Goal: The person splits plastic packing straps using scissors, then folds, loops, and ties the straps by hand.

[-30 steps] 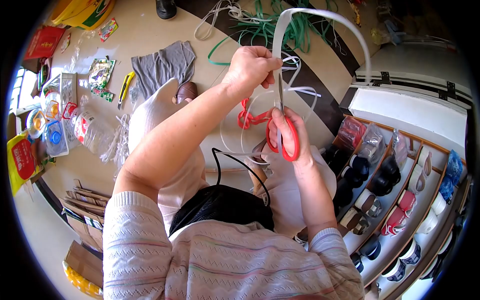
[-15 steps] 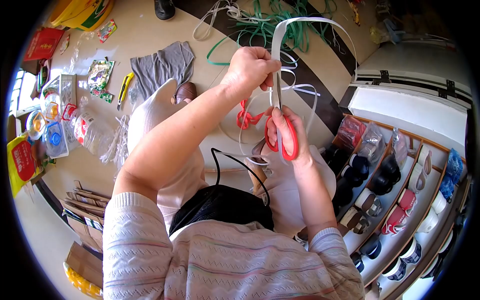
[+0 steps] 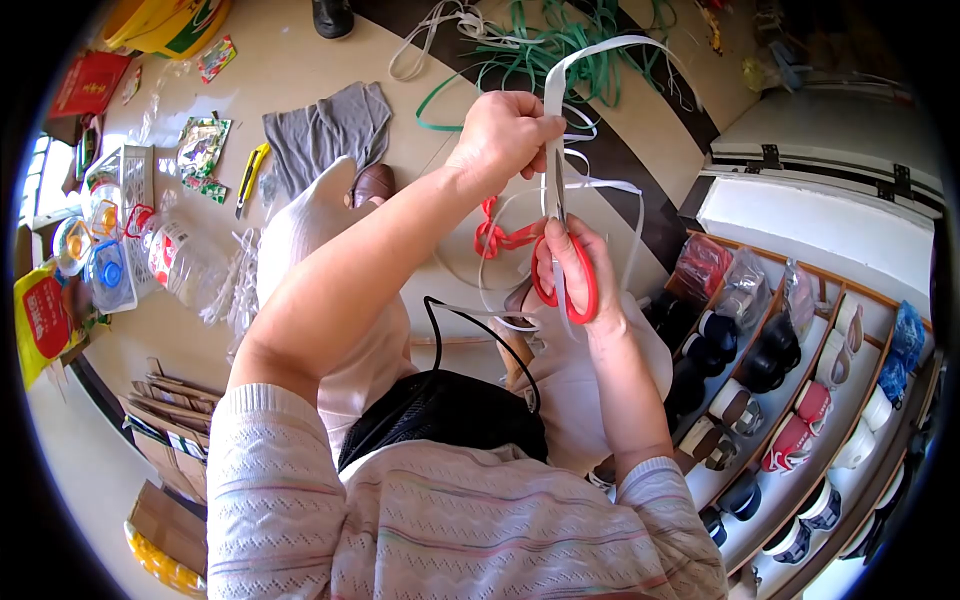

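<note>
Right hand point(image 3: 602, 268) around red handles point(image 3: 591, 285), scissor blades point(image 3: 560, 185) beyond.

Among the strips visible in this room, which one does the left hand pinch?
It is the white strip that stands up from the left hand and arches rightward. The green strips, instead, lie tangled on the floor.

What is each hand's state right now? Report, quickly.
Left hand: closed, pinching the white packing strap.
Right hand: closed, holding the red-handled scissors.
</note>
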A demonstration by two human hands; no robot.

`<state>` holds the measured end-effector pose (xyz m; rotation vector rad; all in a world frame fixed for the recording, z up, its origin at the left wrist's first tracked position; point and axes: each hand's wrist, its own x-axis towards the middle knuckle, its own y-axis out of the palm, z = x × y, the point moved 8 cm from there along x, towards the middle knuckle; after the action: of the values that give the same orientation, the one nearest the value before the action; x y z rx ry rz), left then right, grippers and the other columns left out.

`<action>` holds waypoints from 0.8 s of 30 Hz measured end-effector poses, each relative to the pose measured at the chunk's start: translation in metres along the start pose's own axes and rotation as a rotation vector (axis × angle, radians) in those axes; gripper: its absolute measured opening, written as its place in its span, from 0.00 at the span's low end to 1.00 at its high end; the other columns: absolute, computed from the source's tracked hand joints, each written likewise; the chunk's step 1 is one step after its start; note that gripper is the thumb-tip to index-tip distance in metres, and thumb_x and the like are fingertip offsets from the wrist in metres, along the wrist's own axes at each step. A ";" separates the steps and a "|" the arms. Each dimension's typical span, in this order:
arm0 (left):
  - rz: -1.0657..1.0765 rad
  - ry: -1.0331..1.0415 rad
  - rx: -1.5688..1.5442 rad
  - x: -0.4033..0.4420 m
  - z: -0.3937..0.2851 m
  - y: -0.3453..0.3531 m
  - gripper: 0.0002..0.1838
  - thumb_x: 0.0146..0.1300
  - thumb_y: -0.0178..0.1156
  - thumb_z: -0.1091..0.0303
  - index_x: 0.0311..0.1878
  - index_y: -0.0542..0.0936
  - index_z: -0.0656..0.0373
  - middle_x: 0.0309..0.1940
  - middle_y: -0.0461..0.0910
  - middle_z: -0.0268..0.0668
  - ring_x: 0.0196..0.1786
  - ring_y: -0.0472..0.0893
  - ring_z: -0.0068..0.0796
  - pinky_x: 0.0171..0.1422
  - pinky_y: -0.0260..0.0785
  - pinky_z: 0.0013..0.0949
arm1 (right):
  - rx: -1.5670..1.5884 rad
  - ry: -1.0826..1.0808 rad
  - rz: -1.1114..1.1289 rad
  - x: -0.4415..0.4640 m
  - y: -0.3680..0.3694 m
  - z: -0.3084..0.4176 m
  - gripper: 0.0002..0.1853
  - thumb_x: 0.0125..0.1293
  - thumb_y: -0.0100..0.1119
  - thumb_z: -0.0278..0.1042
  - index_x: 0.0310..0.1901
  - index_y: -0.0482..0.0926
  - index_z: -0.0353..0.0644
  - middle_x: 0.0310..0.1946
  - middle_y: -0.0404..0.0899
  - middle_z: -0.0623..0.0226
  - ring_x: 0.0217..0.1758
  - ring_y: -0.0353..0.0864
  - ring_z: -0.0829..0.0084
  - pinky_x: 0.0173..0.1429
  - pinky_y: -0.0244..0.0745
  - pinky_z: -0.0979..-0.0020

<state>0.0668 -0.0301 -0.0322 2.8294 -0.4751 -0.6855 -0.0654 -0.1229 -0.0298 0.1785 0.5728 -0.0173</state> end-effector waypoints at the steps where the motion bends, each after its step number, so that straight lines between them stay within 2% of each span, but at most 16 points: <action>1: 0.009 -0.005 -0.009 -0.001 0.000 0.001 0.09 0.54 0.60 0.70 0.25 0.76 0.65 0.14 0.74 0.35 0.14 0.72 0.20 0.16 0.62 0.25 | -0.006 0.003 0.003 0.000 0.000 0.000 0.20 0.63 0.56 0.51 0.31 0.71 0.40 0.14 0.63 0.80 0.13 0.58 0.88 0.15 0.51 0.81; 6: -0.019 -0.026 0.002 0.000 0.000 -0.002 0.08 0.54 0.59 0.70 0.25 0.76 0.66 0.14 0.74 0.35 0.14 0.72 0.20 0.17 0.64 0.24 | -0.072 -0.008 0.011 0.001 -0.006 -0.003 0.20 0.63 0.56 0.51 0.32 0.71 0.39 0.15 0.63 0.80 0.14 0.58 0.88 0.17 0.51 0.81; 9: -0.071 0.037 -0.054 0.006 -0.011 -0.014 0.07 0.53 0.59 0.72 0.25 0.76 0.67 0.15 0.74 0.35 0.15 0.73 0.21 0.16 0.64 0.24 | -0.083 0.011 0.006 -0.002 -0.003 -0.005 0.19 0.63 0.56 0.51 0.31 0.71 0.40 0.15 0.64 0.80 0.14 0.59 0.88 0.17 0.52 0.81; 15: 0.007 0.001 -0.027 0.001 -0.001 -0.001 0.07 0.56 0.61 0.72 0.27 0.75 0.65 0.16 0.72 0.34 0.16 0.71 0.20 0.17 0.61 0.24 | -0.055 -0.049 -0.029 0.002 -0.008 0.000 0.20 0.62 0.57 0.52 0.30 0.71 0.41 0.14 0.63 0.80 0.13 0.58 0.88 0.16 0.51 0.82; 24: 0.140 -0.062 -0.210 0.008 -0.004 -0.002 0.06 0.54 0.64 0.71 0.31 0.79 0.64 0.20 0.74 0.31 0.17 0.70 0.18 0.18 0.57 0.22 | 0.003 0.063 0.021 -0.006 -0.005 -0.007 0.18 0.61 0.59 0.50 0.31 0.71 0.43 0.13 0.61 0.82 0.11 0.56 0.88 0.14 0.49 0.82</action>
<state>0.0760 -0.0308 -0.0323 2.5588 -0.5702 -0.7498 -0.0745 -0.1267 -0.0335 0.1889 0.6339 0.0079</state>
